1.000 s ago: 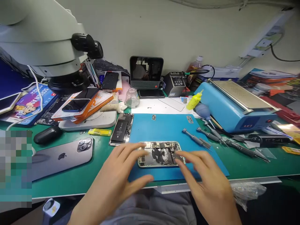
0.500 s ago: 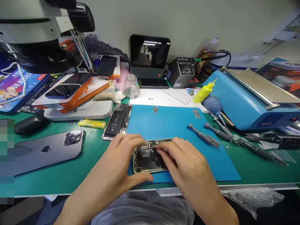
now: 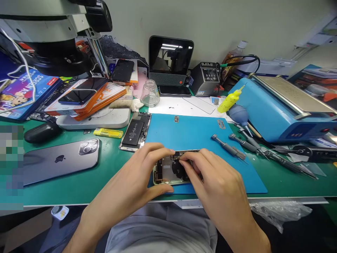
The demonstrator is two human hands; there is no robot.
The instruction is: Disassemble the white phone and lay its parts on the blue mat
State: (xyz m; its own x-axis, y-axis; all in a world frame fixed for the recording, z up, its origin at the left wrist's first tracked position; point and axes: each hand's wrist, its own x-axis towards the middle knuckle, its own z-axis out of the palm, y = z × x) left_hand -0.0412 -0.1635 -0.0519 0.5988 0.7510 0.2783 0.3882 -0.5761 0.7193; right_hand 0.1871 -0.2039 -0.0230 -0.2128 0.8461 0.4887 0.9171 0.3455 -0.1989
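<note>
An opened phone housing [image 3: 167, 168] lies on the blue mat, its circuit parts and a dark patch inside exposed. My left hand [image 3: 137, 175] spans its left end, fingers at the far edge and thumb along the near edge, bracing it. Over the housing's upper middle, my right hand [image 3: 216, 172] has thumb and index finger pinched together; whatever is between the tips is too small or hidden to make out. That hand covers the housing's right end. Behind my left hand lies another opened phone part with a black battery [image 3: 134, 131].
A grey phone [image 3: 60, 160] and a yellow lighter [image 3: 107, 133] lie left. Two screwdrivers [image 3: 228, 147] and tweezers [image 3: 289, 163] are right, near a blue heating machine [image 3: 279, 116]. A microscope [image 3: 58, 42] overhangs the left; a glass jar [image 3: 150, 94] stands behind the mat [image 3: 163, 126].
The camera view has shifted slightly, so the scene sits higher and further right. My left index fingertip has slid a little right along the housing's far edge. The right-hand pinch stays over the housing.
</note>
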